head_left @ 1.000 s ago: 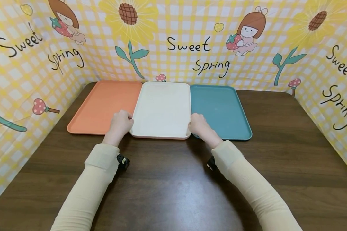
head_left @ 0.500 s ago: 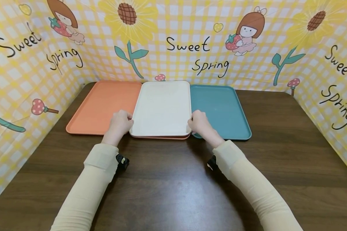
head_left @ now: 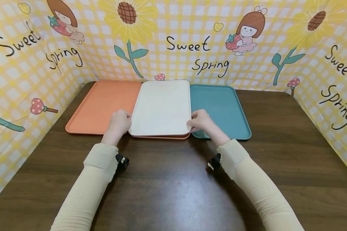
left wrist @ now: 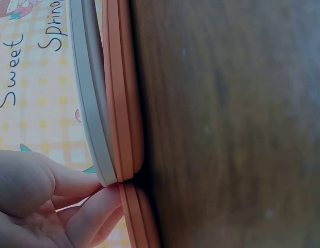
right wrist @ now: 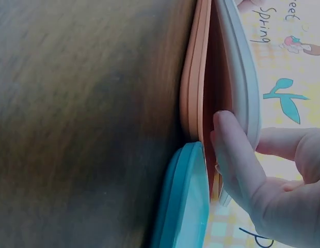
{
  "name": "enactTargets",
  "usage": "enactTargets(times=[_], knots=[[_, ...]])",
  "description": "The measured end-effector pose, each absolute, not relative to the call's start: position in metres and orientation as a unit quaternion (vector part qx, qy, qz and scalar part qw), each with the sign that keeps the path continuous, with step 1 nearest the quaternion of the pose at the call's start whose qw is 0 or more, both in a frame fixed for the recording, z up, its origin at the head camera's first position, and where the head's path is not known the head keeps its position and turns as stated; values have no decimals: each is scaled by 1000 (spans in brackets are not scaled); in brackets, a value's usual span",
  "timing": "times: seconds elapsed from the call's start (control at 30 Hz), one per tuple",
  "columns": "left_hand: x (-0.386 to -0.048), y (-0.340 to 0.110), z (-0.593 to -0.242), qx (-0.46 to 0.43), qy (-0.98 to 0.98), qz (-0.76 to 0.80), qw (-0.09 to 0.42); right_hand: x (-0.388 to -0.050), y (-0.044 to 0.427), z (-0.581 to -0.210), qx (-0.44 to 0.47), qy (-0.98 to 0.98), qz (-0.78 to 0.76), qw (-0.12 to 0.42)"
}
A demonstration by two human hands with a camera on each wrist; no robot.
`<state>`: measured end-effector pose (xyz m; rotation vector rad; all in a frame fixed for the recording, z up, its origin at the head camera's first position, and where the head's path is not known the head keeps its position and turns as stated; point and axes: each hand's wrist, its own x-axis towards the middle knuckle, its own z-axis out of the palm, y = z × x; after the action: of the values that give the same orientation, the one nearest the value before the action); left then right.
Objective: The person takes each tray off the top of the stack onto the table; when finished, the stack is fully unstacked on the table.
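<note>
A white tray (head_left: 162,107) lies over an orange tray (left wrist: 120,88), its front right corner raised so a gap shows between them. My left hand (head_left: 120,122) pinches the white tray's left edge near the front corner; in the left wrist view its thumb touches that corner. On the other side, my right hand (head_left: 201,122) grips the right edge, thumb above and fingers (right wrist: 235,150) reaching underneath into the gap. The lines on the lower orange rim do not tell whether it is one tray or more.
Another orange tray (head_left: 104,102) lies flat to the left, and a teal tray (head_left: 219,109) to the right, both close against the middle stack. Behind them rises a yellow checked cloth (head_left: 173,19). All trays are on a dark wooden table (head_left: 167,186).
The white tray's front edge has risen, more on the right, uncovering the orange rim below. My right hand has turned and shifted slightly right, its fingers now under the tray.
</note>
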<state>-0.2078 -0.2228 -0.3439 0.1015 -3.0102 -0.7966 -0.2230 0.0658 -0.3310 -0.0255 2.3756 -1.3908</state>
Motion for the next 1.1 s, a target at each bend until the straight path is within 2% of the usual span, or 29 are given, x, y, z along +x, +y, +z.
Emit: enactTargets(times=[0.6,1.1], knots=[[-207,-223,-344,23,-970,-240,21,-225,72,-335,54,761,-609,215],[-208,-221,-345,16,-974,-223,38,-225,85,-337,62,740,-635,212]])
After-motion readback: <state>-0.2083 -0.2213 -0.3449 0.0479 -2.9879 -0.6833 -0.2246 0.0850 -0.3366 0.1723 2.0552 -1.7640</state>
